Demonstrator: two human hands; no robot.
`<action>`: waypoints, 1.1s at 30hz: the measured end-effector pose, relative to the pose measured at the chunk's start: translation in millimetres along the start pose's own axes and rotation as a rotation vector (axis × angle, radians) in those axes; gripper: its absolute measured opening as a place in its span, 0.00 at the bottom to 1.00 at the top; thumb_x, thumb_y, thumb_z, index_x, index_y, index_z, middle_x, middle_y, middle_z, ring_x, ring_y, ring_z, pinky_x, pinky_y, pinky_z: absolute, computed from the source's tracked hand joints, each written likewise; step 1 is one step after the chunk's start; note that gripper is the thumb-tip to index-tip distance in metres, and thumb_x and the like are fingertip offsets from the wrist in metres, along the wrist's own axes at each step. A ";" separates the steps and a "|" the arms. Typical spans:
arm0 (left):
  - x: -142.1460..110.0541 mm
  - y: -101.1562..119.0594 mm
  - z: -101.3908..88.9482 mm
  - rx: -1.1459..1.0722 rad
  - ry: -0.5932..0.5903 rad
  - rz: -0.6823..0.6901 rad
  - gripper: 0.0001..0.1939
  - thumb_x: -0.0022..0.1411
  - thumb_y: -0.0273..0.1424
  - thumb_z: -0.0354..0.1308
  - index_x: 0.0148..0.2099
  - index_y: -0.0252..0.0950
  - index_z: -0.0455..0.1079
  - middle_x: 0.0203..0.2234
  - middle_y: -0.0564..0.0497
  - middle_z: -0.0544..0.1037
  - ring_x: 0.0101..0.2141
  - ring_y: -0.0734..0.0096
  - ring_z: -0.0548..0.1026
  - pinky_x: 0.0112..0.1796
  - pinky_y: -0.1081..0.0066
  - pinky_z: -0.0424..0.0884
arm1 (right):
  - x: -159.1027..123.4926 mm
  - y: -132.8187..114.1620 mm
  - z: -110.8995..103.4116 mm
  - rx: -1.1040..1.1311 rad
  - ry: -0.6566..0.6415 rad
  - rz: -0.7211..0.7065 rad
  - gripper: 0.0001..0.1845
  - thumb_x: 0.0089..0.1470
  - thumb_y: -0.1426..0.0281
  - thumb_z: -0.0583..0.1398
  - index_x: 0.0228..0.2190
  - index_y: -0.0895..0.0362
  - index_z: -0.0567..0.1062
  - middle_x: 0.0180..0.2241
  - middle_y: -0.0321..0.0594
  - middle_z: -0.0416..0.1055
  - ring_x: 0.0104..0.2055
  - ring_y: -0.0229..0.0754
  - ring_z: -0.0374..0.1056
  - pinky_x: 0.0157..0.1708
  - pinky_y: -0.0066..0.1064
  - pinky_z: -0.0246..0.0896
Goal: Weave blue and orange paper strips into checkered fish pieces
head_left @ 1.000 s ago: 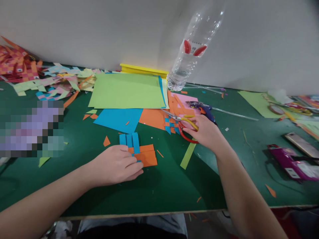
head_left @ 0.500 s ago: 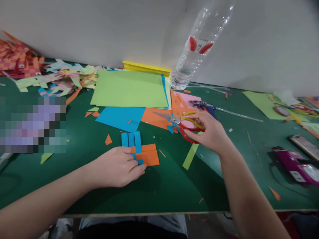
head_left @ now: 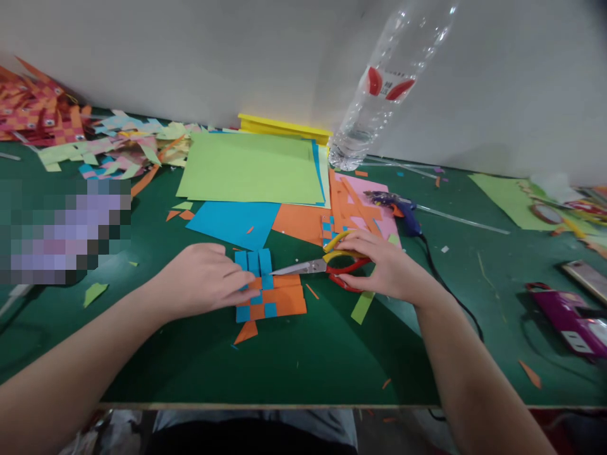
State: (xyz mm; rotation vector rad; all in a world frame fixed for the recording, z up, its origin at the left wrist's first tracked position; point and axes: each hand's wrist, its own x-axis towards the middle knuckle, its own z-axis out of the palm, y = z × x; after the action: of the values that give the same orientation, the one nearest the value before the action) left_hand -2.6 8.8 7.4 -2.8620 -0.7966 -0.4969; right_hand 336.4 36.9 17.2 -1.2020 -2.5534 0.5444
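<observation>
A woven piece of blue and orange paper strips (head_left: pixel 287 298) lies on the green table, its blue strips pointing away from me and its orange ones to the right. My left hand (head_left: pixel 202 281) presses its curled fingers on the left side of the weave, hiding part of it. In my right hand (head_left: pixel 386 265) are scissors (head_left: pixel 310 268) with red and yellow handles. Their blades look closed and point left, with the tip over the upper middle of the weave. Just below the weave lies an orange paper scrap (head_left: pixel 247 332).
Behind are stacked green sheets (head_left: pixel 251 167), a blue sheet (head_left: pixel 232 221) and a tilted plastic bottle (head_left: pixel 365 120). A glue gun (head_left: pixel 403 212) with its cord lies right of centre. Farther right sit a purple device (head_left: pixel 564 319) and a phone (head_left: pixel 585 281). Woven paper pieces (head_left: pixel 45 107) are heaped at far left.
The scissors have swung left and down, so their tip is now over the weave. My left hand has shifted up and left, uncovering more checks and the orange scrap below.
</observation>
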 end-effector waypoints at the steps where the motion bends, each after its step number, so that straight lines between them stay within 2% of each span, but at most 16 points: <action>1: -1.2 -4.0 0.9 0.061 0.033 0.039 0.19 0.71 0.39 0.47 0.32 0.38 0.73 0.16 0.57 0.73 0.19 0.74 0.69 0.25 0.68 0.58 | -0.1 0.2 0.0 0.001 -0.001 -0.001 0.19 0.49 0.64 0.64 0.45 0.50 0.73 0.47 0.42 0.71 0.50 0.48 0.68 0.49 0.43 0.67; 5: -2.9 -12.1 6.9 0.149 0.043 0.014 0.24 0.73 0.41 0.42 0.33 0.38 0.74 0.17 0.55 0.76 0.19 0.71 0.71 0.24 0.67 0.59 | -0.6 2.2 0.0 -0.009 0.034 -0.003 0.21 0.48 0.63 0.64 0.45 0.51 0.72 0.48 0.43 0.71 0.51 0.49 0.68 0.50 0.44 0.66; 10: -1.8 -10.8 11.7 0.196 -0.005 -0.127 0.24 0.73 0.39 0.41 0.35 0.39 0.76 0.21 0.53 0.79 0.19 0.70 0.71 0.23 0.69 0.59 | -0.2 3.6 -1.1 -0.007 0.038 -0.006 0.19 0.47 0.65 0.64 0.44 0.51 0.72 0.48 0.42 0.72 0.51 0.48 0.69 0.51 0.43 0.66; 15: -3.8 -11.7 18.5 0.191 -0.048 -0.281 0.19 0.71 0.38 0.43 0.46 0.40 0.76 0.21 0.52 0.79 0.20 0.68 0.72 0.23 0.71 0.57 | 0.2 4.1 -1.0 -0.016 0.056 0.014 0.19 0.48 0.64 0.64 0.43 0.51 0.71 0.47 0.43 0.72 0.52 0.50 0.69 0.49 0.44 0.67; 18: -4.5 -14.2 21.9 0.111 -0.072 -0.351 0.18 0.71 0.38 0.44 0.51 0.40 0.73 0.29 0.51 0.81 0.24 0.66 0.74 0.26 0.71 0.62 | 0.5 4.9 0.3 -0.025 0.058 0.030 0.19 0.47 0.65 0.64 0.43 0.51 0.71 0.47 0.43 0.72 0.49 0.49 0.70 0.46 0.44 0.69; 21: -2.3 -16.3 22.0 0.024 -0.100 -0.344 0.18 0.71 0.36 0.44 0.52 0.38 0.72 0.36 0.48 0.80 0.30 0.65 0.75 0.31 0.68 0.66 | 1.1 4.8 1.6 -0.012 0.053 0.047 0.19 0.48 0.64 0.64 0.43 0.51 0.71 0.47 0.43 0.71 0.48 0.47 0.70 0.44 0.41 0.70; 25: 1.6 -17.6 20.4 -0.060 -0.091 -0.291 0.18 0.70 0.31 0.43 0.53 0.35 0.71 0.39 0.44 0.76 0.40 0.59 0.74 0.38 0.62 0.68 | 1.7 4.6 3.1 -0.024 0.065 0.044 0.17 0.49 0.63 0.63 0.42 0.51 0.71 0.47 0.43 0.71 0.48 0.47 0.70 0.45 0.40 0.70; 33: 3.5 -16.4 23.8 -0.072 -0.082 -0.297 0.19 0.69 0.24 0.43 0.53 0.40 0.72 0.51 0.43 0.70 0.53 0.51 0.63 0.49 0.50 0.66 | 2.0 3.4 6.1 -0.107 0.082 0.034 0.17 0.49 0.64 0.63 0.42 0.50 0.70 0.47 0.41 0.71 0.49 0.47 0.70 0.44 0.40 0.70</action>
State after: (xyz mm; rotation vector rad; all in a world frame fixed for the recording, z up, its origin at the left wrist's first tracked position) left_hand -1.7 29.5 -13.1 -2.8569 -1.2527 -0.4507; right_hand 335.1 39.1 10.3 -1.2777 -2.5256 0.3618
